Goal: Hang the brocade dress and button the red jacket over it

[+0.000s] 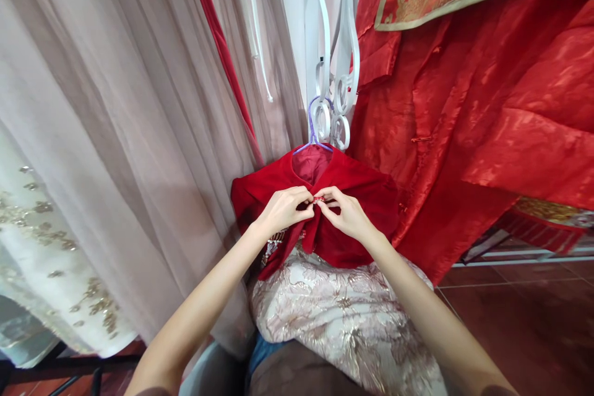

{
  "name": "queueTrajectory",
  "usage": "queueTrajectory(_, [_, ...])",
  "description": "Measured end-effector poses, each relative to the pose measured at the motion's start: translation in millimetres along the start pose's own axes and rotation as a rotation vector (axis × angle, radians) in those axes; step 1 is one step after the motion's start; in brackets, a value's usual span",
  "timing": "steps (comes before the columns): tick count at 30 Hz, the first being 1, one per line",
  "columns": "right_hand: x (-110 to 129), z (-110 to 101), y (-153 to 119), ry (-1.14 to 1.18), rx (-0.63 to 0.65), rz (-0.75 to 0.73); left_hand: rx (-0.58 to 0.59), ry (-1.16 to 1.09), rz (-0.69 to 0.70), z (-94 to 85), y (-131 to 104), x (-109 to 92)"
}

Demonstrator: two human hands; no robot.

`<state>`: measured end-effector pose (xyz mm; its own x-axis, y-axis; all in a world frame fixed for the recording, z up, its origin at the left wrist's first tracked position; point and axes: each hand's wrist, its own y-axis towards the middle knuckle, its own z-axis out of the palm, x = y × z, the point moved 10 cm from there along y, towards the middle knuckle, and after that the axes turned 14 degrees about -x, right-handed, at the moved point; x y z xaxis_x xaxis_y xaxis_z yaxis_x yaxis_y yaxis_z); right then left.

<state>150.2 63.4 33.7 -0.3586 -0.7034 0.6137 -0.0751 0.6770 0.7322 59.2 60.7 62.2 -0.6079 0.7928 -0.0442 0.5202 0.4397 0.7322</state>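
Note:
A short red velvet jacket [359, 182] hangs on a purple hanger [312, 120], its collar open at the top. Both hands meet at the jacket's front edges, just under the neckline. My left hand [288, 206] pinches the fastening [318, 199] from the left side, fingertips pressed together. From the right, my right hand [344, 213] pinches the same small red fastening, which has light beads. The fingertips cover part of it. Dangling bead trim [271, 247] shows below my left wrist on the jacket.
Pale floral brocade fabric [343, 303] lies below the jacket. Sheer beige curtains [153, 105] hang at the left, red satin garments [445, 105] at the right. A white scrolled metal rack [355, 55] stands behind the hanger. Tiled floor [520, 315] shows at lower right.

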Motion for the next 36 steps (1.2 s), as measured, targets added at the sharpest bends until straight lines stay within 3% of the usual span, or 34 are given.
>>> queueTrajectory(10, [1.5, -0.9, 2.7, -0.076, 0.108, -0.038, 0.081, 0.128, 0.163, 6.8, 3.6, -12.5])
queueTrajectory(22, [-0.7, -2.9, 3.4, 0.014, 0.086, 0.01, 0.048, 0.137, 0.077, 0.7, 4.6, -11.2])
queueTrajectory(33, [-2.1, -2.6, 6.3, 0.018, 0.094, -0.005, 0.161, 0.297, 0.271, 16.3, 2.2, -16.2])
queueTrajectory(36, [-1.6, -4.0, 5.5, 0.03, 0.064, -0.016, 0.144, 0.272, 0.279, 15.0, 1.8, -16.8])
